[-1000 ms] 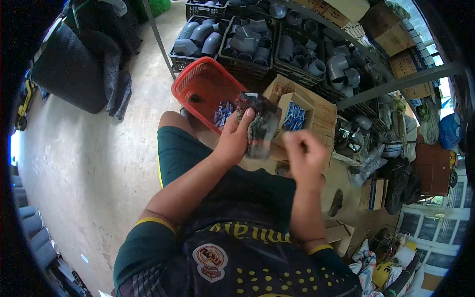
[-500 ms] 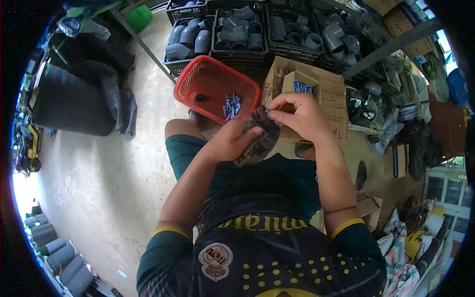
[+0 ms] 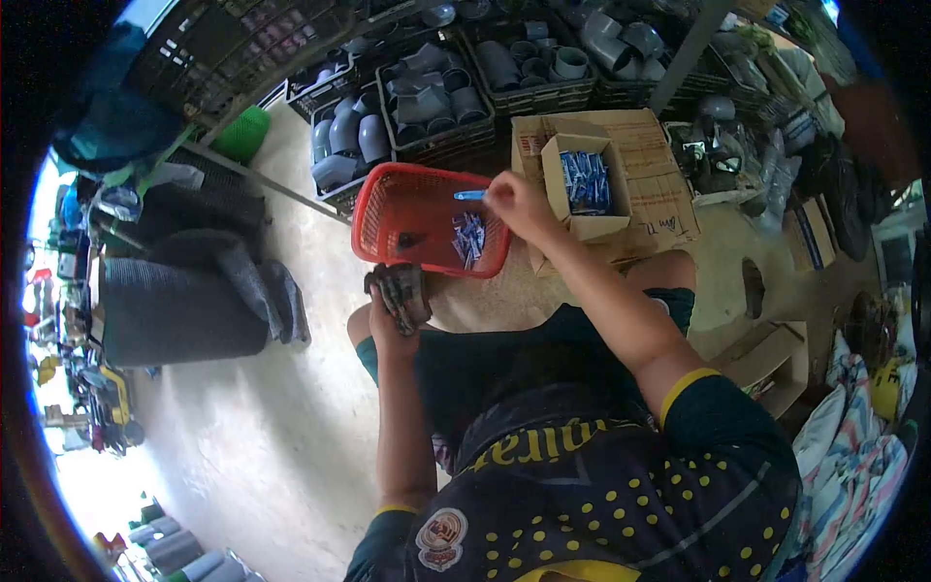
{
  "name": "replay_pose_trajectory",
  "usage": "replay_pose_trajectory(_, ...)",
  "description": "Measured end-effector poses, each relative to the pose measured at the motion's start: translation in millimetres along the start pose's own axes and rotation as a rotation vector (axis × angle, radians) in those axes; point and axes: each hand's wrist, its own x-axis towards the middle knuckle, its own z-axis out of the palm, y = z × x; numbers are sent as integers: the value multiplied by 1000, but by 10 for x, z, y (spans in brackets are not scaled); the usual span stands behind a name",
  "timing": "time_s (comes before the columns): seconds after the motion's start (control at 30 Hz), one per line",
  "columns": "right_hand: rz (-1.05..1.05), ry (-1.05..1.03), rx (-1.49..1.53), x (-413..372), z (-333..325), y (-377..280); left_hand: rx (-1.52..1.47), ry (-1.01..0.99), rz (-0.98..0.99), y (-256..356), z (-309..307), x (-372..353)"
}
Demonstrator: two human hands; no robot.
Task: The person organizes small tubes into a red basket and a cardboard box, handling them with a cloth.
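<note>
My left hand [image 3: 393, 335] is wrapped round a dark, crumpled bundle [image 3: 401, 293], just below the near edge of the red basket [image 3: 366, 228]. Between the fingertips of my right hand [image 3: 514, 202] is a small blue packet [image 3: 470, 195], held over the basket's right side. Several small blue and white packets [image 3: 468, 240] lie inside the basket, with a small dark item [image 3: 410, 239] to their left. Right of my right hand, an open cardboard box [image 3: 588, 227] holds many blue packets [image 3: 586, 181].
Under the open box is a larger flat-topped carton [image 3: 659, 160]. Black crates [image 3: 441, 145] of grey pipe fittings line the back. A metal bar [image 3: 254, 177] slants behind the basket. Dark rolled mesh [image 3: 184, 310] lies on the left, and another open carton [image 3: 776, 364] on the right.
My hands have moved apart: the left, with the dark bundle, went left and down; the right now holds a blue packet over the basket. The camera view has shifted and turned.
</note>
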Motion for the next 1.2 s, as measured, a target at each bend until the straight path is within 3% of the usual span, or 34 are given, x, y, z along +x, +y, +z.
replay_pose_trajectory(0.07, -29, -21, -389, -147, 92, 7, -32, 38, -29, -88, -145, -7)
replay_pose_trajectory(0.13, -9, -212, 49, -347, 196, -287, -128, 44, -16, -149, -216, 33)
replay_pose_trajectory(0.2, 9, -639, 660, -696, 80, -1169, -181, 70, -24, -141, -168, -39)
replay_pose_trajectory(0.23, -69, -917, 974, -836, -23, -1526, -316, -370, -115, -86, -404, 29)
replay_pose_trajectory(0.3, -343, -1165, 1116, -1057, -191, -2003, 603, -137, 345, -43, -10, 9)
replay_pose_trajectory(0.37, -543, -1181, 1100, -1177, -383, -2244, 543, -153, 264, -110, -82, 105)
replay_pose_trajectory(0.4, -605, -1150, 1078, -1196, -475, -2273, 15, -221, -13, -63, -334, 191)
replay_pose_trajectory(0.5, -679, -1081, 1044, -1291, -696, -2328, -48, -105, 73, -30, 108, 43)
replay_pose_trajectory(0.6, -671, -1081, 993, -1401, -855, -2332, -117, -178, 120, 6, 677, -19)
replay_pose_trajectory(0.7, -631, -1078, 948, -1424, -985, -2271, -150, -349, 112, -71, 607, 77)
replay_pose_trajectory(0.77, -605, -1038, 926, -1344, -1028, -2181, -285, -341, 60, -153, 360, 204)
replay_pose_trajectory(0.8, -592, -1000, 905, -1259, -1036, -2088, -359, -339, 25, -223, 276, 258)
replay_pose_trajectory(0.83, -568, -930, 860, -1139, -1051, -1958, -281, -174, 42, -260, 380, 252)
replay_pose_trajectory(0.9, -423, -644, 640, -787, -1114, -1530, -327, -185, -21, -312, 754, 233)
replay_pose_trajectory(1.0, 22, -187, -168, -11, -1257, -62, -416, -216, -64, -489, 835, 217)
replay_pose_trajectory(1.03, 261, -230, -277, 163, -1369, 680, -409, -238, -59, -573, 787, 236)
replay_pose_trajectory(1.07, 244, -225, -680, 234, -1541, 1509, -402, -266, -50, -632, 778, 282)
replay_pose_trajectory(1.2, 435, -223, -881, 272, -1587, 2991, -318, -313, -55, -557, 891, 389)
